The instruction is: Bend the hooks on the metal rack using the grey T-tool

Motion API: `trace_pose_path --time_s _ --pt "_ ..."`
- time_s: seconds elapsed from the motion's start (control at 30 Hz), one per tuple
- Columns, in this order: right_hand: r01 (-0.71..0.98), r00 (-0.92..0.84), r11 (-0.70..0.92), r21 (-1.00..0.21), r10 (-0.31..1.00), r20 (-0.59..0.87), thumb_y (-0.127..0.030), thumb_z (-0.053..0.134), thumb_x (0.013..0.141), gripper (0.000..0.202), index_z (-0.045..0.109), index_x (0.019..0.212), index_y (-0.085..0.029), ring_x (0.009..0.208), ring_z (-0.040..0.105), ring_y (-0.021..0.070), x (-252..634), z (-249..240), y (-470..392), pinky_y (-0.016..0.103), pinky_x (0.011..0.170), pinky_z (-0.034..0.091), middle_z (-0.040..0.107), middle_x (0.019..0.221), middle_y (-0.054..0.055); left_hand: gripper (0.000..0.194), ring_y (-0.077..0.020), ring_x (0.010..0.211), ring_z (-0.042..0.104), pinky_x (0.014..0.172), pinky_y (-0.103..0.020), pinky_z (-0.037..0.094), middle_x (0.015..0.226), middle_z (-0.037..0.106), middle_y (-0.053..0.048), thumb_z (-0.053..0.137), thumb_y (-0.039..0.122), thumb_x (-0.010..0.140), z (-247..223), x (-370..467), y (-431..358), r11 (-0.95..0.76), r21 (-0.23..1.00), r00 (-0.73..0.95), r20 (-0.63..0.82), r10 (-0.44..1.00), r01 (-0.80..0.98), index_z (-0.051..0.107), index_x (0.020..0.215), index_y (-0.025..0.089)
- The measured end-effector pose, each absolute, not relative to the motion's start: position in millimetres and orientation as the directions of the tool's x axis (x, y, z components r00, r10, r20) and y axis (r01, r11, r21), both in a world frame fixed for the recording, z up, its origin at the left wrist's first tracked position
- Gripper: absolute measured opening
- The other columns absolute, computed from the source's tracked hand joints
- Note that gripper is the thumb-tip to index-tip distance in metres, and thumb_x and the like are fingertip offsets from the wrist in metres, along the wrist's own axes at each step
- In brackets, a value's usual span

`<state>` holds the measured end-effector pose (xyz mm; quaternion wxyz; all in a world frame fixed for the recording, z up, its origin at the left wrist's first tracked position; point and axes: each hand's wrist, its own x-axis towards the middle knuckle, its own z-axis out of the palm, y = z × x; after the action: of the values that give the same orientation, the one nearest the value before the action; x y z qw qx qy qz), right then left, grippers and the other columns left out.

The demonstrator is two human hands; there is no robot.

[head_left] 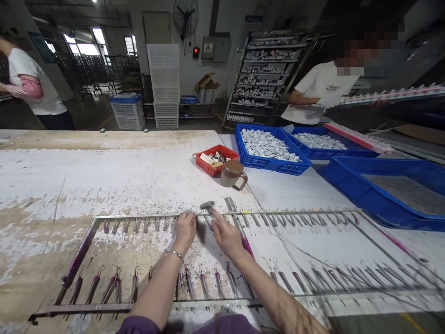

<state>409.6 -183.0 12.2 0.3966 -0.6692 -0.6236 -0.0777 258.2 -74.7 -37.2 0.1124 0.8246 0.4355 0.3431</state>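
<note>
A long metal frame (139, 216) lies flat on the worktable, with rows of small hooks and purple-grey holders along its rails. My left hand (186, 228), with a bracelet at the wrist, rests at the far rail, fingers curled down; what they pinch is too small to make out. Just right of it, my right hand (225, 236) is closed around a small hammer-like tool (207, 204), its grey head slightly blurred above the rail. A metal crossbar (234, 213) of the frame passes beside my right hand.
Beyond the frame stand a brown mug (232, 174) and a red basket (212, 169). Blue crates (274, 162) of white pieces and a large blue tray (375, 204) are at the right. One person (323, 88) holds a long rack; another person (34, 88) stands at the left.
</note>
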Motion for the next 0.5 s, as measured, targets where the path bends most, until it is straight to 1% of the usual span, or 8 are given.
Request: trace_pose_path --time_s 0.07,0.1,0.17,0.27,0.3,0.37,0.43,0.5 --pt "0.913 0.183 0.025 -0.407 0.867 0.464 -0.035 0.039 0.106 0.043 0.066 0.135 -0.019 0.054 0.067 0.0185 409 9 -183 0.025 0.053 0.051 0.076 0.072 0.005 0.018 -0.0194 0.083 0.062 0.073 -0.027 0.046 0.084 0.065 -0.005 0.054 0.008 0.092 -38 259 -75 -0.598 0.481 0.381 0.478 0.792 0.641 0.067 0.085 0.018" --pt "0.912 0.188 0.015 -0.411 0.873 0.449 -0.036 0.04 0.106 0.043 0.065 0.136 -0.02 0.055 0.068 0.0186 410 10 -184 0.025 0.054 0.051 0.075 0.071 0.004 0.019 -0.0194 0.083 0.062 0.072 -0.027 0.046 0.084 0.066 -0.005 0.054 0.008 0.092 -38 259 -75 -0.598 0.476 0.382 0.476 0.792 0.645 0.067 0.085 0.018" --pt "0.894 0.22 0.058 -0.444 0.807 0.548 -0.037 0.04 0.107 0.043 0.062 0.14 -0.02 0.068 0.073 0.0196 412 16 -187 0.026 0.063 0.055 0.079 0.089 0.008 0.019 -0.0193 0.082 0.062 0.072 -0.027 0.046 0.083 0.065 -0.005 0.054 0.007 0.091 -39 259 -75 -0.592 0.466 0.388 0.464 0.796 0.658 0.067 0.084 0.018" --pt "0.875 0.261 0.151 -0.46 0.653 0.711 -0.037 0.039 0.107 0.045 0.06 0.141 -0.016 0.09 0.075 0.0223 415 16 -185 0.03 0.079 0.059 0.074 0.12 0.015 0.019 -0.0194 0.082 0.061 0.071 -0.027 0.045 0.083 0.066 -0.005 0.054 0.006 0.091 -38 259 -75 -0.587 0.46 0.392 0.453 0.801 0.666 0.067 0.082 0.018" --pt "0.878 0.254 0.156 -0.452 0.649 0.717 -0.037 0.037 0.107 0.046 0.061 0.14 -0.014 0.088 0.075 0.0225 416 13 -183 0.031 0.076 0.059 0.074 0.118 0.016 0.02 -0.019 0.082 0.061 0.07 -0.027 0.045 0.083 0.066 -0.005 0.054 0.007 0.092 -38 258 -75 -0.59 0.465 0.395 0.454 0.799 0.66 0.067 0.082 0.018" --pt "0.894 0.208 0.125 -0.429 0.733 0.648 -0.038 0.033 0.108 0.048 0.064 0.136 -0.013 0.068 0.073 0.0213 418 7 -178 0.029 0.062 0.057 0.078 0.093 0.013 0.02 -0.0183 0.081 0.061 0.069 -0.026 0.044 0.083 0.065 -0.005 0.052 0.008 0.093 -37 258 -75 -0.601 0.478 0.404 0.456 0.793 0.641 0.067 0.084 0.017" --pt "0.908 0.164 0.087 -0.41 0.827 0.538 -0.039 0.034 0.109 0.048 0.066 0.135 -0.016 0.053 0.067 0.0193 420 8 -175 0.027 0.051 0.051 0.075 0.072 0.007 0.021 -0.018 0.081 0.061 0.069 -0.026 0.044 0.082 0.065 -0.005 0.051 0.008 0.094 -36 257 -75 -0.604 0.485 0.41 0.452 0.793 0.633 0.067 0.084 0.017" --pt "0.898 0.183 0.075 -0.433 0.833 0.523 -0.039 0.036 0.109 0.046 0.062 0.139 -0.018 0.058 0.069 0.0189 422 15 -176 0.026 0.055 0.052 0.076 0.077 0.007 0.021 -0.0186 0.082 0.061 0.07 -0.026 0.045 0.083 0.065 -0.005 0.052 0.006 0.091 -36 257 -75 -0.6 0.486 0.408 0.447 0.796 0.636 0.068 0.084 0.017"
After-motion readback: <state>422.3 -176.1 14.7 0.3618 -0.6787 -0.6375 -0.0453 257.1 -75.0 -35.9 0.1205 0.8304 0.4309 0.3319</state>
